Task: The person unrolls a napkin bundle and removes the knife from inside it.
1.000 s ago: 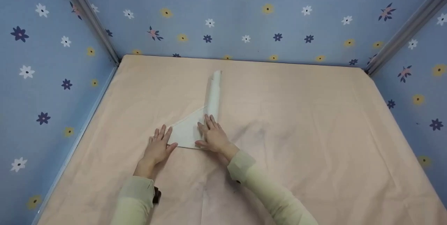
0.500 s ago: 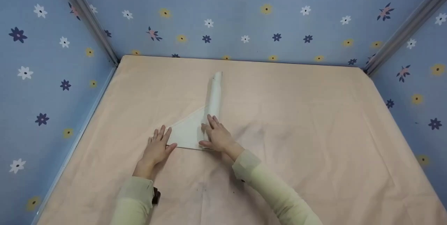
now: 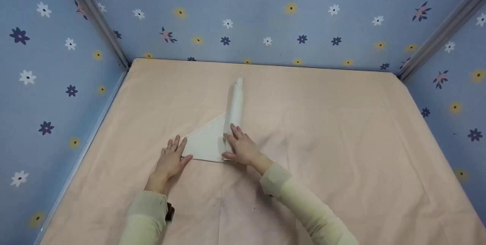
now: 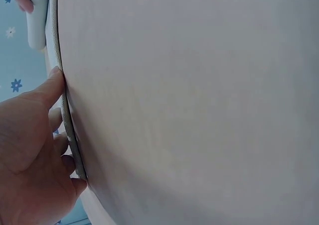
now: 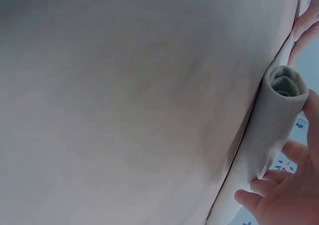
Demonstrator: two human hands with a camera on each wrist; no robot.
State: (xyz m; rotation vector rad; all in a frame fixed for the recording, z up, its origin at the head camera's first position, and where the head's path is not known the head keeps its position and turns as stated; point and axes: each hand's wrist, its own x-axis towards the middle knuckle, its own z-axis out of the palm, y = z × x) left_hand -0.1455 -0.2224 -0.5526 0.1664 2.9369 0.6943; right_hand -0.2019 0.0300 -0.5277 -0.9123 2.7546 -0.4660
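Observation:
A white cloth (image 3: 207, 142) lies on the peach tabletop (image 3: 322, 142) as a flat triangle, and its right side is rolled into a long tube (image 3: 237, 97) that points away from me. My left hand (image 3: 172, 155) lies flat with straight fingers on the triangle's left corner. My right hand (image 3: 240, 144) rests fingers forward on the near end of the tube. In the left wrist view the fingers (image 4: 52, 85) touch the cloth's edge (image 4: 67, 130). The right wrist view shows the tube's open end (image 5: 281, 85) with my fingers (image 5: 259, 190) against it.
Blue walls (image 3: 265, 17) printed with flowers close off the table on the left, back and right, with metal posts (image 3: 98, 21) in the corners. The table cover is wrinkled to the right of the cloth.
My right hand and the rolled tube have shifted slightly to the right. The left hand has stayed on the corner.

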